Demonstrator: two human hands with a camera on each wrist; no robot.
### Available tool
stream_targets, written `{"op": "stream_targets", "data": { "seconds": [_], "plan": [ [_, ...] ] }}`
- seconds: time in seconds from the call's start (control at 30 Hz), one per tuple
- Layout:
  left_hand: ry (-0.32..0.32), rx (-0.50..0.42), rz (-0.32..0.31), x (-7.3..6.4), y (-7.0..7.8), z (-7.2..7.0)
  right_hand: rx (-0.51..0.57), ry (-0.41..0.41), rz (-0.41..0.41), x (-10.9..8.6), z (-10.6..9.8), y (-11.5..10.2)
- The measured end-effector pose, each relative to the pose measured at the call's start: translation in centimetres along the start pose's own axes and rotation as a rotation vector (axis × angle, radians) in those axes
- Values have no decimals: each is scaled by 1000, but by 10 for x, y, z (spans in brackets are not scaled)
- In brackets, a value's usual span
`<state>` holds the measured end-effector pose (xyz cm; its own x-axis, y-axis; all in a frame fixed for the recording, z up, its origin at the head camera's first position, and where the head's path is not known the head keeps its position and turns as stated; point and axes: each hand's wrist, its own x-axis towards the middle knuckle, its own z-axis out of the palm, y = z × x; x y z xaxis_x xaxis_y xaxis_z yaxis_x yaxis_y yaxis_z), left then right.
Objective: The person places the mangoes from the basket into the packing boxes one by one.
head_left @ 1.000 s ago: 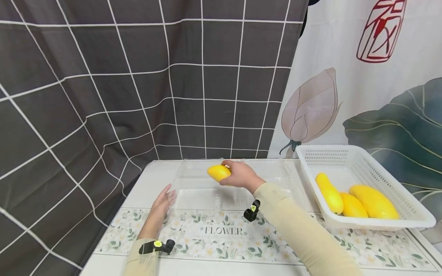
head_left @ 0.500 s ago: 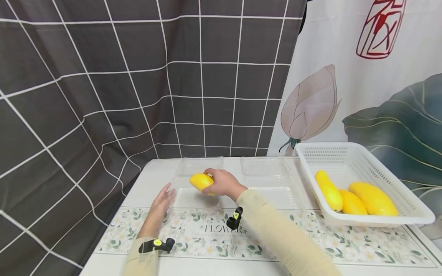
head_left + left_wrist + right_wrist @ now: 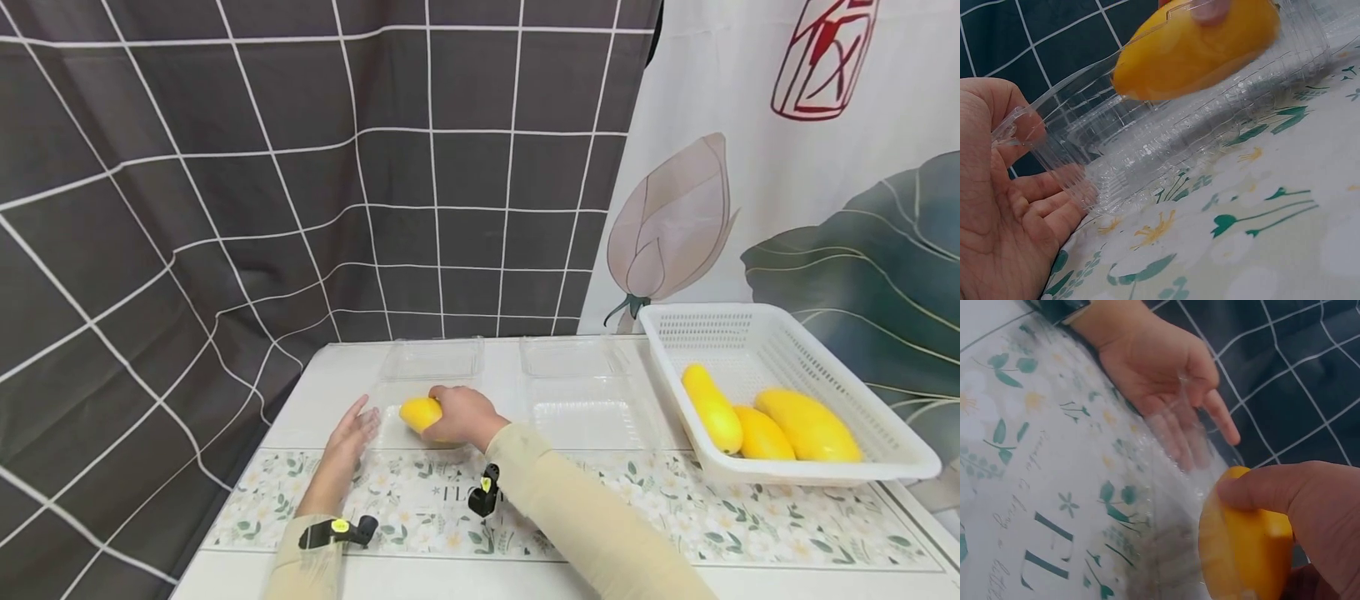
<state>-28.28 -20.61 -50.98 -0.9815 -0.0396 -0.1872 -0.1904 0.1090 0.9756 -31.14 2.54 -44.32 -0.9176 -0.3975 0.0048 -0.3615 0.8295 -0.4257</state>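
Note:
My right hand (image 3: 467, 417) grips a yellow mango (image 3: 421, 413) at the left clear plastic box (image 3: 381, 433). In the left wrist view the mango (image 3: 1197, 53) hangs tilted over the inside of the box, partly behind its see-through wall. My left hand (image 3: 349, 437) stands at the box's left side, its fingers against the outer wall (image 3: 1063, 178). Thumb and fingers pinch the mango (image 3: 1241, 544) in the right wrist view, where the left hand (image 3: 1160, 381) shows behind the plastic.
A second clear plastic box (image 3: 581, 421) lies to the right, its lid (image 3: 573, 358) folded back. Further right, a white basket (image 3: 900, 454) contains a long yellow fruit or squash (image 3: 712, 412) and two yellow mangoes (image 3: 810, 425). A dark checked curtain (image 3: 480, 183) hangs behind the table.
My right hand has carried the mango left and down, from above the gap between the boxes to the left box. The left hand has stayed at the box's side.

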Motion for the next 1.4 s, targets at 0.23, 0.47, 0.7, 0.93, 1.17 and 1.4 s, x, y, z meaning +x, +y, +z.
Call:
{"op": "stream_targets", "data": {
  "seconds": [0.23, 0.47, 0.7, 0.93, 1.17, 1.4],
  "plan": [
    [9, 6, -7, 0, 0, 2, 6, -23, 39, 1, 13, -2],
    [6, 2, -16, 0, -1, 1, 30, -28, 59, 2, 21, -5],
    [4, 1, 2, -1, -2, 1, 89, -14, 34, 2, 26, -9],
    [5, -4, 18, -1, -2, 2, 61, -11, -27, 1, 28, -14],
    [10, 9, 11, 0, -2, 1, 76, -24, -49, 0, 29, -18],
    [7, 7, -6, 2, -1, 0, 72, -38, -96, 1, 29, -20]
  ]
}}
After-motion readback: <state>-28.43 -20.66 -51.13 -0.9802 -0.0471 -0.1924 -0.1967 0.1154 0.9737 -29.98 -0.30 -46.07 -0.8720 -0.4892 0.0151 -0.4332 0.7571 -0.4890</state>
